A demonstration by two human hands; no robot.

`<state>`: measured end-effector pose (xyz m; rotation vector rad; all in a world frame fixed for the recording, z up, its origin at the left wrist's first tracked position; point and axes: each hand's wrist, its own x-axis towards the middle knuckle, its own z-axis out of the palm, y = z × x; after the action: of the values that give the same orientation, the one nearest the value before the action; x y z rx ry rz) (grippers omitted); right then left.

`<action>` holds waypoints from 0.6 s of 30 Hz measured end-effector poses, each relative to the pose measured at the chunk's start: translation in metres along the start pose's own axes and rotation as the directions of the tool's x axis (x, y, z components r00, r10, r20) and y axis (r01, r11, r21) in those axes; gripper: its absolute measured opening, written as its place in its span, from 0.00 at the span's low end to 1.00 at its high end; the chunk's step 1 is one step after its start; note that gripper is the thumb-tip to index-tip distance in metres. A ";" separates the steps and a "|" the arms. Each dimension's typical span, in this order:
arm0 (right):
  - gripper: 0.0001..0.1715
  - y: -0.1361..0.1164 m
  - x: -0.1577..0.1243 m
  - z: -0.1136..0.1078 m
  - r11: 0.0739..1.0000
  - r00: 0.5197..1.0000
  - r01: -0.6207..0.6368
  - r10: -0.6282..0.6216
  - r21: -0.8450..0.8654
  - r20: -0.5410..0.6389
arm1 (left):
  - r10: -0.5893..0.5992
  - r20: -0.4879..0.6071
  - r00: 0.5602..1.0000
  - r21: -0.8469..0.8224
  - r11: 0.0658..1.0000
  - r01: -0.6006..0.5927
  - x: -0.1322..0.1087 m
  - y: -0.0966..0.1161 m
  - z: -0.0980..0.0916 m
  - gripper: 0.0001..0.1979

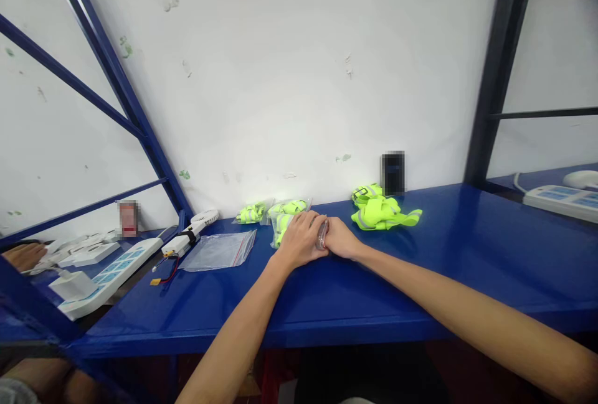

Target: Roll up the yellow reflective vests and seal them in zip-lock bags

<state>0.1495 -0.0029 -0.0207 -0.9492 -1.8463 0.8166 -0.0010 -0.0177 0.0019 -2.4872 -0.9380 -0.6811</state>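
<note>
My left hand (301,241) and my right hand (343,239) meet above the middle of the blue table. Their fingers are closed around a crumpled piece of clear plastic bag (322,236) with a reddish edge, mostly hidden by the hands. Just behind my left hand, a clear bag with a neon-yellow reflective strap (281,230) is partly covered. Another bagged neon strap (252,213) lies further left. To the right of my hands rests a loose, tangled neon-yellow strap (385,212) with grey reflective stripes.
A flat zip bag (219,251) lies on the blue table (374,304), beside a white handheld fan (187,236) and a battery lead (169,273). A blurred dark device (393,173) leans on the wall. Power strips (112,276) flank the table; another person's hand (25,256) is far left.
</note>
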 end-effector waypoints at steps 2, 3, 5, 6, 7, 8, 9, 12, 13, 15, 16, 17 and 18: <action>0.08 0.000 -0.001 -0.005 0.998 0.994 0.031 -0.037 0.054 0.107 | 0.030 -0.007 1.000 0.020 0.999 -0.030 0.000 0.001 -0.001 0.29; 0.08 0.001 -0.001 -0.008 0.996 0.988 0.044 -0.055 0.078 0.147 | 0.041 -0.012 0.999 0.025 0.999 -0.041 0.000 0.001 -0.001 0.29; 0.09 0.005 0.000 -0.011 0.993 0.977 0.072 -0.088 0.088 0.193 | 0.066 -0.016 0.998 0.013 0.998 -0.065 -0.002 -0.001 -0.001 0.29; 0.08 0.007 0.000 -0.012 0.994 0.975 0.084 -0.097 0.073 0.201 | 0.081 -0.011 0.997 -0.004 0.997 -0.081 -0.003 -0.002 -0.001 0.31; 0.07 0.010 0.001 -0.011 0.995 0.974 0.091 -0.098 0.047 0.203 | 0.097 -0.003 0.995 -0.024 0.995 -0.097 -0.004 -0.003 0.000 0.32; 0.06 0.013 0.001 -0.010 0.996 0.976 0.093 -0.094 0.012 0.199 | 0.110 0.006 0.994 -0.043 0.993 -0.110 -0.006 -0.005 0.002 0.33; 0.06 0.015 0.002 -0.009 0.995 0.978 0.093 -0.086 -0.026 0.189 | 0.118 0.013 0.993 -0.060 0.991 -0.117 -0.007 -0.006 0.003 0.34; 0.06 0.016 0.005 -0.003 0.989 0.986 0.101 -0.085 -0.106 0.145 | 0.098 -0.005 0.995 -0.088 0.991 -0.098 -0.008 -0.007 0.002 0.34; 0.07 0.014 0.006 -0.002 0.988 0.988 0.108 -0.094 -0.114 0.121 | 0.089 -0.019 0.996 -0.098 0.991 -0.090 -0.008 -0.006 0.000 0.35; 0.07 0.008 0.007 -0.001 0.986 0.990 0.125 -0.118 -0.109 0.072 | 0.082 -0.055 0.995 -0.124 0.988 -0.089 -0.006 -0.004 -0.007 0.41; 0.07 0.005 0.007 -0.001 0.986 0.990 0.133 -0.128 -0.097 0.061 | 0.084 -0.088 0.993 -0.142 0.985 -0.096 -0.004 -0.003 -0.012 0.45; 0.08 0.002 0.007 -0.002 0.987 0.989 0.139 -0.134 -0.078 0.067 | 0.082 -0.138 0.987 -0.161 0.981 -0.104 -0.003 -0.003 -0.017 0.48; 0.10 0.000 0.006 -0.004 0.989 0.987 0.137 -0.132 -0.052 0.090 | 0.074 -0.205 0.976 -0.179 0.978 -0.112 -0.001 -0.002 -0.022 0.49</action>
<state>0.1510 0.0031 -0.0166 -0.8259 -1.9950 0.7345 -0.0100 -0.0281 0.0192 -2.5479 -0.7077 -1.0056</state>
